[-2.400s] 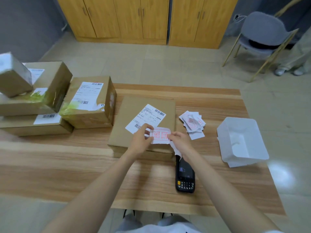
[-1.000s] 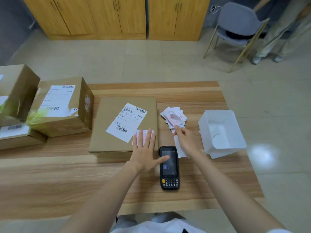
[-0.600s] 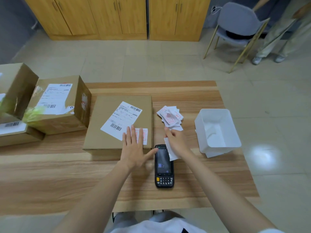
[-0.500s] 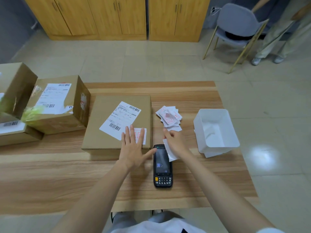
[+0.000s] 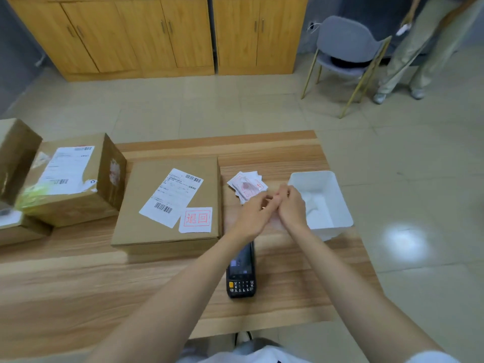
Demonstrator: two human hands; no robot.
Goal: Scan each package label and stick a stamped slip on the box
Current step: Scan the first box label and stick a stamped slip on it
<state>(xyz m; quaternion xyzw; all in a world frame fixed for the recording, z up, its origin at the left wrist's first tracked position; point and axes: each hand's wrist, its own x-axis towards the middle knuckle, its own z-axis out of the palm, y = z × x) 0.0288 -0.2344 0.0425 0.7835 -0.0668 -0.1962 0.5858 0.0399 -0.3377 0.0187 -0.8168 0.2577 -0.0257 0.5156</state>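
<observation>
A flat cardboard box (image 5: 146, 205) lies mid-table. It carries a white shipping label (image 5: 171, 196), and a red-stamped slip (image 5: 196, 219) is stuck flat beside it. Right of the box, my left hand (image 5: 252, 214) and my right hand (image 5: 292, 205) meet with curled fingers, fingertips together. The white backing strip they hold is almost hidden between them. A pile of stamped slips (image 5: 245, 186) lies just beyond my left hand. The black handheld scanner (image 5: 241, 279) rests on the table under my left forearm.
A white plastic bin (image 5: 337, 205) stands right of my hands near the table's right edge. More labelled boxes (image 5: 70, 184) are stacked at the left. Beyond the table are wooden cabinets (image 5: 162, 35), a grey chair (image 5: 345, 51) and a standing person (image 5: 419, 48).
My left hand lifted off the slip it was pressing onto the box and moved right to join my right hand. My right hand moved with the backing strip toward the bin.
</observation>
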